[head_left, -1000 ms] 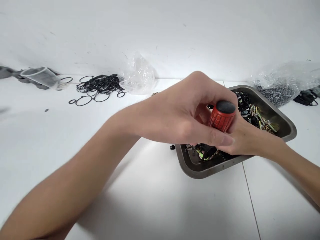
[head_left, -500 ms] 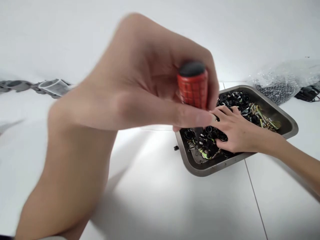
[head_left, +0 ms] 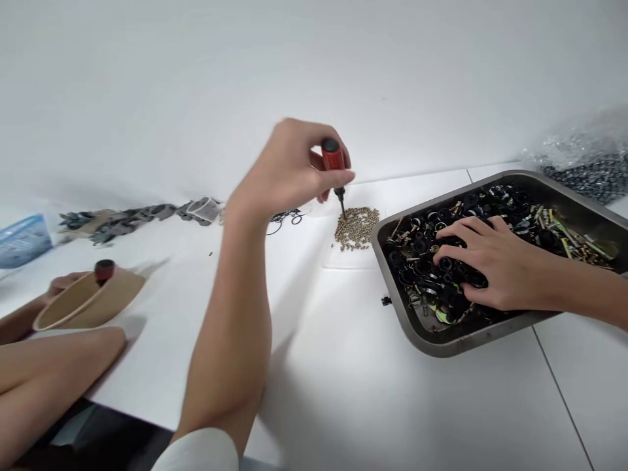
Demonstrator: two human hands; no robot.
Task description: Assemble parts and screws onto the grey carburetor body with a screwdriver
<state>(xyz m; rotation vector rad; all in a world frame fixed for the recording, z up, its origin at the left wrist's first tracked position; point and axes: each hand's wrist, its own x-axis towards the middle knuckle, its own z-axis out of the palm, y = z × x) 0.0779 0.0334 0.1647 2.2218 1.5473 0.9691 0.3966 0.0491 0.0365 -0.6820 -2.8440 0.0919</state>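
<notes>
My left hand point(head_left: 299, 163) is closed around a screwdriver point(head_left: 333, 157) with a red handle and black cap. The shaft points down, and its tip meets the far left part of a pile of small brass-coloured screws point(head_left: 360, 230) on a pale flat surface. My right hand point(head_left: 500, 265) lies over a metal tray point(head_left: 444, 347) of black parts, fingers spread and curved among them. One black part point(head_left: 473, 271) shows between its thumb and forefinger; I cannot tell if it is gripped.
On the left, another person's hand point(head_left: 66, 282) is at a beige cup point(head_left: 118, 294) with a red and black handle inside. Grey ring-shaped parts point(head_left: 157, 212) and black loops point(head_left: 289, 216) line the back. A clear bag point(head_left: 589, 157) of dark pieces lies behind the tray.
My left hand has moved from close to the camera, over the tray, down and away to the screw pile. The view has swung left. My right hand remains in the tray.
</notes>
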